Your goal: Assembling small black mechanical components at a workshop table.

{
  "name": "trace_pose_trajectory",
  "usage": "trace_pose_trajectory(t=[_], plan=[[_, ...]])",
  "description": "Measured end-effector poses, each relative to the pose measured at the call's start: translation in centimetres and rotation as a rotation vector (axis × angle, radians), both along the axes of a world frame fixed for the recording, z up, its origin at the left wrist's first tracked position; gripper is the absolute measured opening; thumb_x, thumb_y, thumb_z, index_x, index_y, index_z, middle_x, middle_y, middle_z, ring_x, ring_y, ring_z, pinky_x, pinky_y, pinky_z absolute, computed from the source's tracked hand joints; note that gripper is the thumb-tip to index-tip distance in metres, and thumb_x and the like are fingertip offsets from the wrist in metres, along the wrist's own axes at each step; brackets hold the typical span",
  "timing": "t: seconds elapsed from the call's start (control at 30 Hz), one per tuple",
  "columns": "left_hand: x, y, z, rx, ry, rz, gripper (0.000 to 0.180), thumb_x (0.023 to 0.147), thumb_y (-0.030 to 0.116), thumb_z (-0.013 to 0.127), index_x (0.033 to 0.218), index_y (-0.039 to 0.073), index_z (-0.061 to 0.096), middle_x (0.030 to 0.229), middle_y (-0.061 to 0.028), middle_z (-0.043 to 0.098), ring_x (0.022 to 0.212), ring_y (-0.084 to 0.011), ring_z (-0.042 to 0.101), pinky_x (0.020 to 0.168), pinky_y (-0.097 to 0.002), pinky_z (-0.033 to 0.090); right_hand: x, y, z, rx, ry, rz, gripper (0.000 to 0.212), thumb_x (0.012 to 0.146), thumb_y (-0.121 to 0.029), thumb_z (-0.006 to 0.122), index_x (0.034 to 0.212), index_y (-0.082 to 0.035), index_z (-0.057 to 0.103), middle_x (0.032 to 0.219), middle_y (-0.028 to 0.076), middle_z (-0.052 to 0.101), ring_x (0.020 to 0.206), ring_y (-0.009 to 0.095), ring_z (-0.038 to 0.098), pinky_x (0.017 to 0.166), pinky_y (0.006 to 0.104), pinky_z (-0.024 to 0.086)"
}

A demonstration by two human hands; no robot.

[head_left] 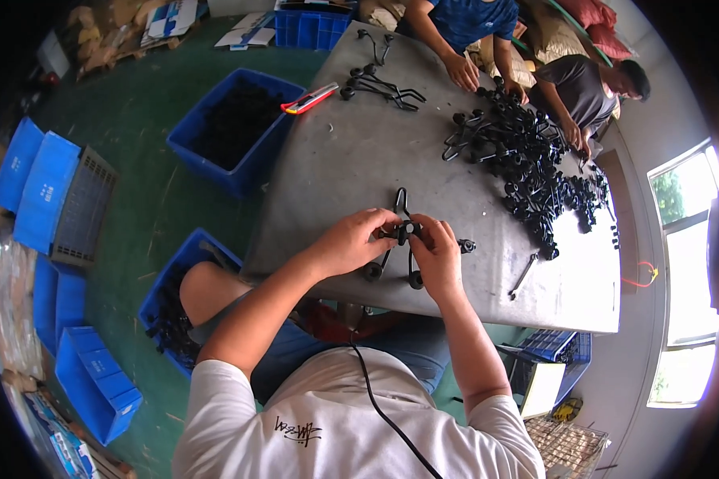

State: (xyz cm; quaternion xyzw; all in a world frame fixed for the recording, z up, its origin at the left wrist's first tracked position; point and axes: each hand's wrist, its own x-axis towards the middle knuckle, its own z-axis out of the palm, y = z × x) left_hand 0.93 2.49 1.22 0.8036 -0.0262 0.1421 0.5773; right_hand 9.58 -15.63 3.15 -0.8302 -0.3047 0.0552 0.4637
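Near the front edge of the grey table [359,160], both my hands are closed around a black bent-rod part [401,199]. Its looped end points away from me, and round black ends [373,271] stick out toward me. My left hand [355,239] pinches it from the left. From the right, the fingers of my right hand [437,254] grip the same part at its middle, where a small pale round spot shows. Just beyond my right hand lies another black piece with a round end [466,247]. My fingers partly hide how the held part is joined.
A large heap of black rod parts [527,160] covers the table's right side. Several more [379,86] lie at the far left, near a red utility knife [310,99]. Blue bins [236,176] of black pieces stand left of the table. Two people [463,32] work across from me.
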Motion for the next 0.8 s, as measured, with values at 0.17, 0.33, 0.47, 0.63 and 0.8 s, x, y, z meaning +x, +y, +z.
trace_pose_trajectory(t=[0.17,0.33,0.47,0.63,0.8], plan=[[0.6,0.4,-0.8,0.138,-0.074,0.009,0.032,0.089,0.011,0.072,0.118,0.005,0.06,0.109,-0.0141,0.067,0.097,-0.0298,0.067,0.085,-0.0397,0.055,0.8,0.3,0.2,-0.064,-0.04,0.001,0.037,0.085,-0.002,0.068,0.121,-0.01,0.068,0.089,0.008,0.056,0.072,0.019,0.057,0.069,0.0328,0.05],[0.5,0.8,-1.1,0.223,-0.075,-0.021,0.033,0.089,0.013,0.071,0.119,0.007,0.06,0.108,-0.0131,0.065,0.095,-0.0325,0.066,0.084,-0.0405,0.054,0.7,0.4,0.4,-0.108,0.0,0.0,0.037,0.084,-0.003,0.068,0.12,-0.01,0.067,0.088,0.009,0.055,0.074,0.02,0.057,0.07,0.0338,0.049],[0.4,1.1,-0.7,0.222,-0.044,-0.015,0.036,0.089,0.009,0.072,0.122,0.008,0.061,0.108,-0.0097,0.064,0.086,-0.0234,0.065,0.08,-0.0361,0.055,0.7,0.7,0.5,-0.11,-0.038,0.002,0.036,0.085,-0.003,0.067,0.12,-0.011,0.067,0.09,0.009,0.055,0.076,0.021,0.057,0.071,0.0344,0.05],[0.6,1.0,-1.6,0.27,-0.061,0.036,0.036,0.088,0.011,0.074,0.12,0.008,0.059,0.107,-0.0094,0.064,0.084,-0.0236,0.065,0.079,-0.0367,0.055,0.3,0.8,-0.2,-0.113,-0.107,0.011,0.037,0.085,-0.001,0.066,0.121,-0.011,0.067,0.094,0.009,0.055,0.075,0.021,0.057,0.071,0.0342,0.05],[1.1,1.8,-2.1,0.167,-0.057,0.002,0.032,0.086,0.01,0.075,0.113,0.006,0.057,0.105,-0.0094,0.065,0.086,-0.0243,0.065,0.079,-0.0369,0.055,-0.3,0.9,-0.6,-0.077,-0.159,-0.035,0.038,0.085,0.001,0.067,0.121,-0.012,0.067,0.096,0.009,0.056,0.073,0.02,0.057,0.067,0.0333,0.05]])
